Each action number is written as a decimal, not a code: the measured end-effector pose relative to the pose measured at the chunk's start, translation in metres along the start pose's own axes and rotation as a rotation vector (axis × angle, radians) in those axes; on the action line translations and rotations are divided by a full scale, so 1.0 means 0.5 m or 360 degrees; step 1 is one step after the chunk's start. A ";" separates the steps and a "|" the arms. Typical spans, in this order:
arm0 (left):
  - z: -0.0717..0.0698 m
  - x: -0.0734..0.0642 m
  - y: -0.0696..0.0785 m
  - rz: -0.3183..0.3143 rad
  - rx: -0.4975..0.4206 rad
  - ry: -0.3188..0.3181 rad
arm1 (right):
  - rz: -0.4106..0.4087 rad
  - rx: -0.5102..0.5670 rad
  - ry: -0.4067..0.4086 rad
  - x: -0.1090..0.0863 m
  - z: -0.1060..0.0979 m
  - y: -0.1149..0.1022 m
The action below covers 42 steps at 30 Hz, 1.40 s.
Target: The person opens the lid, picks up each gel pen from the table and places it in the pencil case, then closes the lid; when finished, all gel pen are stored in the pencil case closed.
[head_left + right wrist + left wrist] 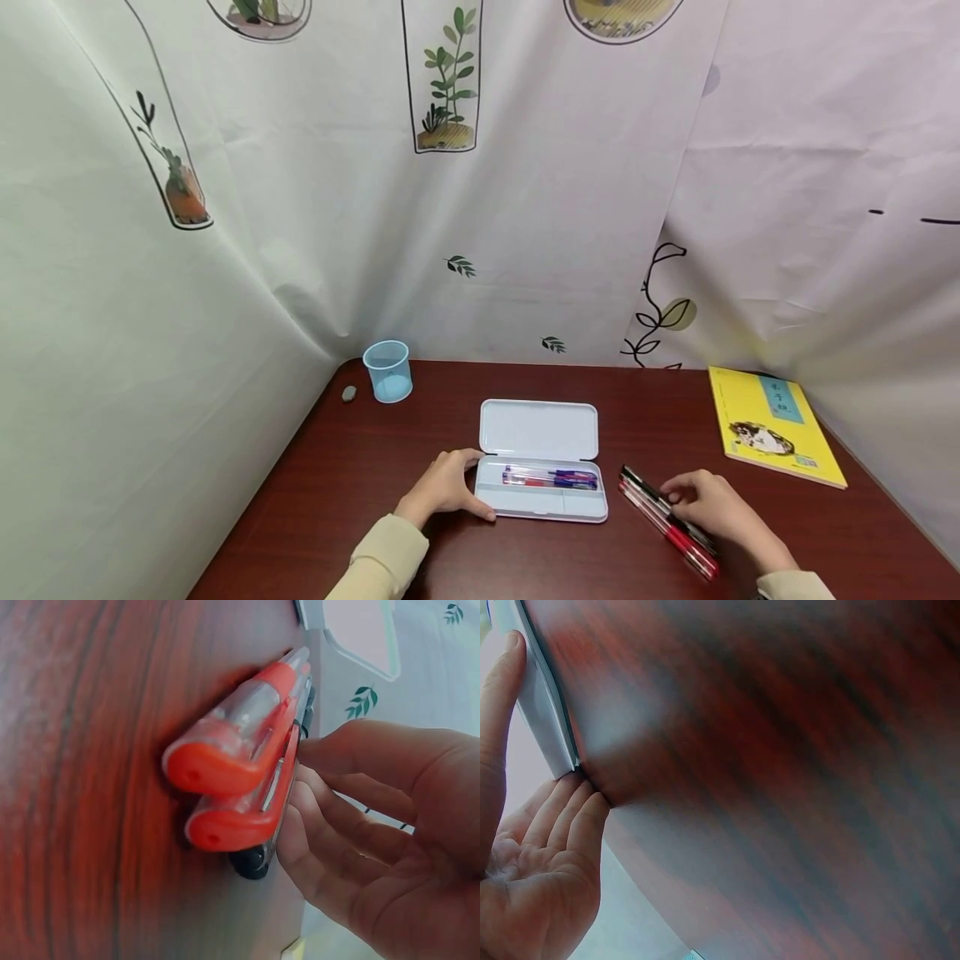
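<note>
A white pencil case [525, 502] lies open on the table, with several pens [551, 477] inside, showing purple, red and blue parts. My left hand [446, 483] grips the case's left end, thumb along the front edge and fingers at the back corner. In the left wrist view, the left hand [551, 855] touches the case's side [547, 705]. Right of the case are red pens [660, 527] and black pens [652, 492], lying side by side. My right hand [712, 504] pinches at a black pen; its fingertips [307, 754] are partly hidden behind the red-capped pens [225, 761].
A light blue cup [390, 379] stands at the back left, with a small grey lump [348, 393] beside it. On the right lies a yellow book [772, 425]. Patterned white cloth [525, 250] hangs behind the dark red table [555, 567].
</note>
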<state>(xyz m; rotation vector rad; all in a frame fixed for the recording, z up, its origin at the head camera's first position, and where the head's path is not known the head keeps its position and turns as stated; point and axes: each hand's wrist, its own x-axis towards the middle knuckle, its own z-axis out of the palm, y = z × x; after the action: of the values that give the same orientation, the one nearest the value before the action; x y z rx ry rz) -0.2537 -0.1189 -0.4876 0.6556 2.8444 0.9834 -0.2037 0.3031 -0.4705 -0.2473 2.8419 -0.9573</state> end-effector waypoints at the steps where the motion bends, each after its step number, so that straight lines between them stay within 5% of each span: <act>1: 0.000 0.000 0.000 0.0001 0.0002 0.0000 | 0.0011 -0.0001 0.0001 0.001 0.001 -0.001; 22: -0.002 0.000 0.002 0.0003 0.0011 0.0000 | 0.0013 -0.0063 0.0063 0.009 0.017 -0.019; 42: -0.003 -0.004 0.007 0.0014 -0.0001 0.0009 | -0.0243 0.0016 0.0102 0.026 0.009 -0.048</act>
<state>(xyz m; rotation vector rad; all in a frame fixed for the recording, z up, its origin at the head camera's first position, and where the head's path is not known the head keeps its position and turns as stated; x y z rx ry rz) -0.2508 -0.1182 -0.4844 0.6666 2.8484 0.9891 -0.2128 0.2792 -0.4604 -0.4459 2.9098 -1.0252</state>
